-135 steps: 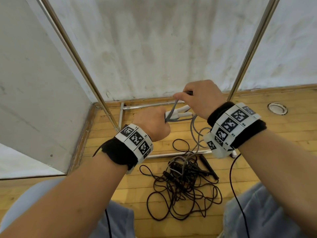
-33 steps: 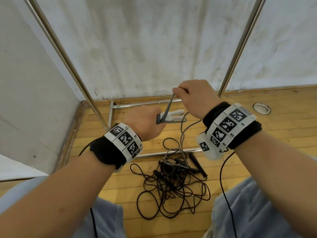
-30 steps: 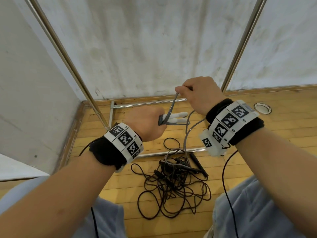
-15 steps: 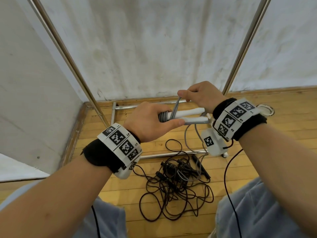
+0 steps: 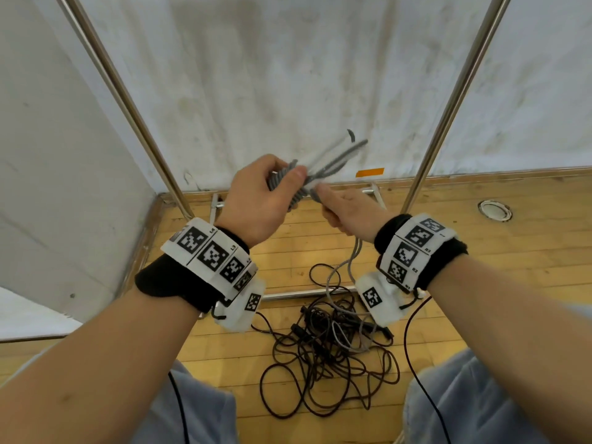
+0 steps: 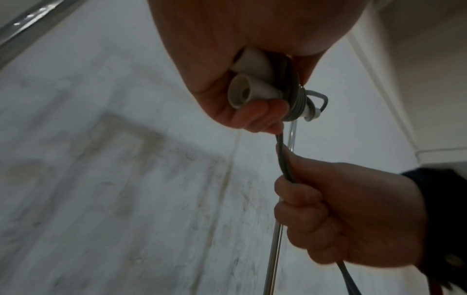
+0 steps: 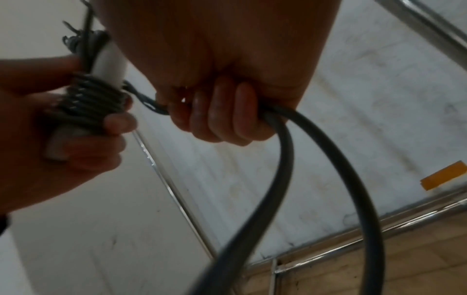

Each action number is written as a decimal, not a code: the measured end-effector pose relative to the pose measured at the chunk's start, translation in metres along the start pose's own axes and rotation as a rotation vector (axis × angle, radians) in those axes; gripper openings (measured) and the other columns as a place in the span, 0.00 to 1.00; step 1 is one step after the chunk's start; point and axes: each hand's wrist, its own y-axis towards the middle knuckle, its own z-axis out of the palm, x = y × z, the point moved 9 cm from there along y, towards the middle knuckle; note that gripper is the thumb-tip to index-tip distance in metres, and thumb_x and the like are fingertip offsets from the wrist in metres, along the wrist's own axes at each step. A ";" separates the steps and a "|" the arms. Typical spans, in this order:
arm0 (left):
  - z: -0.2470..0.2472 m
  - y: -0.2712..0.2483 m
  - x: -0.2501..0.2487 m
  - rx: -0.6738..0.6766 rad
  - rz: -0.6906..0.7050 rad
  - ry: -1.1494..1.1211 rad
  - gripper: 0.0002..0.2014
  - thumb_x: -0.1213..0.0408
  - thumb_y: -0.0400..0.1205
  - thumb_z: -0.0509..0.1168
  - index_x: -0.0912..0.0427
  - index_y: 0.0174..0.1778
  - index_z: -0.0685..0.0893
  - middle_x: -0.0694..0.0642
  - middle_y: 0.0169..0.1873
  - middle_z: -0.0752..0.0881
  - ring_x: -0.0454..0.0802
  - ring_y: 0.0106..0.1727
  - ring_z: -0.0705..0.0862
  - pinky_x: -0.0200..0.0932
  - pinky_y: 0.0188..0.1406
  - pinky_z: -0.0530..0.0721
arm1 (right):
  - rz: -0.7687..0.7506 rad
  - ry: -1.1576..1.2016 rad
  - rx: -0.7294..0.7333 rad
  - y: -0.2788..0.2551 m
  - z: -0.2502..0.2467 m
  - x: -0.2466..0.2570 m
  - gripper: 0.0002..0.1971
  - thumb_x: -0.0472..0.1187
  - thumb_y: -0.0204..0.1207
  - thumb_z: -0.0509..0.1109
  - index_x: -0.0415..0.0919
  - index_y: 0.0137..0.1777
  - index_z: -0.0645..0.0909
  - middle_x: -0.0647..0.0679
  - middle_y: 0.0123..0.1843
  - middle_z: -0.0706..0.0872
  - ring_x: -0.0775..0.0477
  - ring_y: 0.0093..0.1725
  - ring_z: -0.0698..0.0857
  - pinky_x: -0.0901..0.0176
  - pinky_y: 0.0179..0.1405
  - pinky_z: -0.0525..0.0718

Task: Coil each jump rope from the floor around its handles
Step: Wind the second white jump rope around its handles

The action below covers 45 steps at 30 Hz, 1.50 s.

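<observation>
My left hand (image 5: 256, 200) grips the two white handles (image 6: 250, 83) of the grey jump rope side by side, held up in front of the wall. Several turns of grey cord (image 7: 88, 103) are wound round them. My right hand (image 5: 346, 206) is just to the right of the handles, fisted round the grey cord (image 7: 278, 159) a short way from the coil. The rest of the grey cord (image 5: 352, 257) hangs to the floor. A black jump rope (image 5: 326, 357) lies there in a loose tangle between my knees.
Two slanting metal posts (image 5: 128, 100) (image 5: 455, 100) stand against the white wall, and a metal floor bar (image 5: 288, 295) runs behind the tangle. A round floor socket (image 5: 495, 210) sits at the right and a strip of orange tape (image 5: 369, 172) at the wall's foot.
Both hands have risen. The handles have tilted up and away. My right hand has swung from above the handles down to their right, carrying the cord round them.
</observation>
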 end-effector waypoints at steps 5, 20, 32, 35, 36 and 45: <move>-0.004 0.005 0.012 -0.067 -0.089 -0.177 0.10 0.57 0.86 0.61 0.61 0.46 0.78 0.57 0.25 0.85 0.52 0.17 0.76 0.39 0.17 0.72 | 0.047 0.198 0.093 -0.008 0.029 0.007 0.28 0.64 0.82 0.45 0.48 0.26 0.64 0.58 0.21 0.66 0.57 0.19 0.63 0.65 0.24 0.64; 0.002 0.008 0.013 -0.011 -0.148 -0.152 0.10 0.53 0.86 0.59 0.56 0.45 0.77 0.56 0.28 0.86 0.51 0.19 0.77 0.39 0.17 0.74 | -0.049 -0.376 -0.288 -0.005 -0.008 0.009 0.12 0.46 0.83 0.59 0.43 0.45 0.82 0.47 0.38 0.83 0.44 0.42 0.80 0.53 0.43 0.77; -0.027 0.020 0.019 -0.084 -0.106 -0.098 0.09 0.54 0.86 0.60 0.54 0.56 0.75 0.55 0.36 0.86 0.41 0.23 0.81 0.35 0.20 0.78 | -0.021 0.104 -0.058 -0.008 0.014 0.010 0.16 0.47 0.86 0.54 0.46 0.40 0.78 0.53 0.24 0.75 0.54 0.24 0.72 0.58 0.32 0.77; -0.033 0.023 0.030 -0.048 -0.126 -0.053 0.11 0.55 0.85 0.62 0.54 0.61 0.75 0.52 0.38 0.85 0.40 0.27 0.82 0.33 0.23 0.80 | -0.056 0.043 -0.147 -0.009 0.004 0.016 0.15 0.44 0.85 0.55 0.47 0.37 0.76 0.53 0.26 0.71 0.54 0.25 0.69 0.59 0.29 0.74; -0.033 0.024 0.033 -0.036 -0.128 -0.007 0.12 0.54 0.85 0.62 0.54 0.61 0.75 0.53 0.39 0.85 0.41 0.27 0.82 0.34 0.24 0.81 | -0.081 -0.018 -0.163 -0.009 0.002 0.020 0.16 0.45 0.85 0.55 0.47 0.35 0.75 0.54 0.26 0.71 0.54 0.25 0.69 0.60 0.28 0.71; -0.008 0.016 0.065 0.127 -0.169 0.582 0.18 0.46 0.84 0.60 0.54 0.62 0.67 0.51 0.36 0.81 0.51 0.33 0.83 0.47 0.29 0.80 | -0.179 -0.268 -0.146 -0.020 0.006 0.046 0.23 0.50 0.84 0.56 0.43 0.26 0.66 0.54 0.22 0.65 0.55 0.22 0.64 0.65 0.23 0.63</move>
